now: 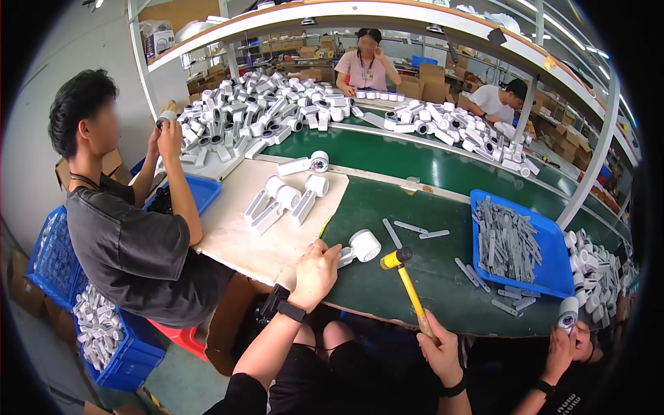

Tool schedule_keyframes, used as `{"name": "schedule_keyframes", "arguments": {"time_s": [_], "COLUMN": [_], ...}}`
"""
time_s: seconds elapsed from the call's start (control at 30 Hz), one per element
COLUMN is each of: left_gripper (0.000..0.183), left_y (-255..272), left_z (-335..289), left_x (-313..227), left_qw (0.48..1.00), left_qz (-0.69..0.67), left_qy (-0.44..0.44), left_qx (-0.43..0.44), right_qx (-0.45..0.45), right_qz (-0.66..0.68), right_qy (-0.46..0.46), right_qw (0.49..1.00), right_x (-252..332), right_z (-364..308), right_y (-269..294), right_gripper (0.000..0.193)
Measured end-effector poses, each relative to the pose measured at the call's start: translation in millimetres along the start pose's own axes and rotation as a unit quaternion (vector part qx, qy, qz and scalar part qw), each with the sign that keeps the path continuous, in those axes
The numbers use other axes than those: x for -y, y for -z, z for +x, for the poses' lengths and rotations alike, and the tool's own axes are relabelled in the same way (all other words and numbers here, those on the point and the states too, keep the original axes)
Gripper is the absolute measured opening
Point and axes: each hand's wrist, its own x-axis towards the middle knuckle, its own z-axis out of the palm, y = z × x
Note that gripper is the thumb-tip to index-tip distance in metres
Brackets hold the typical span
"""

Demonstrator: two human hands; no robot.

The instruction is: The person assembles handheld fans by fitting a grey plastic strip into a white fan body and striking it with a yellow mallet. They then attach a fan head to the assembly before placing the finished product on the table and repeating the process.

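Note:
My left hand (316,275) is closed round the handle of a white handheld fan (364,245), holding it against the green tabletop. The fan's round head points away from the hand, to the right. My right hand (443,351) grips the lower handle of a mallet (410,290) with a yellow shaft. Its yellow-and-black head is raised just right of the fan, apart from it. Beyond the mallet lie several loose grey strips (411,227). More white fans (280,192) rest on a pale board to the left of my left hand.
A blue tray (557,242) full of grey strips stands to the right. Past the table, piles of white fans (242,111) flank a green conveyor (387,152). A person (131,221) sits at left; another's hands (564,349) hold a fan at right. Two people sit beyond.

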Motion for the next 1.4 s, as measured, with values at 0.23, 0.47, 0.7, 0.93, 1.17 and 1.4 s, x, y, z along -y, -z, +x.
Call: {"name": "schedule_keyframes", "arguments": {"time_s": [0.23,0.47,0.7,0.93,1.17,1.4], "left_gripper": [0.023,0.024,0.027,0.026,0.027,0.03], "left_y": [4,2,-5,-19,-23,-28], "left_z": [1,1,-3,-4,-1,0], "left_x": [2,0,0,12,17,29], "left_qw": [0.999,0.998,0.995,0.969,0.955,0.92], "left_qz": [0.009,0.059,0.037,-0.114,-0.151,-0.233], "left_qy": [-0.022,-0.023,0.086,0.206,0.243,0.297], "left_qx": [0.034,0.022,0.027,0.067,0.076,0.103], "right_qx": [0.022,0.025,0.031,0.02,0.04,0.056], "right_qz": [-0.039,-0.045,-0.109,-0.238,-0.255,-0.273], "right_qy": [0.072,0.075,0.174,0.216,0.216,0.183], "right_qw": [0.996,0.996,0.978,0.947,0.941,0.943], "right_x": [-7,-1,6,30,47,48], "right_z": [5,9,36,61,69,75], "right_y": [-1,-5,-24,-43,-39,-30], "right_gripper": [0.058,0.057,0.056,0.055,0.053,0.053]}}
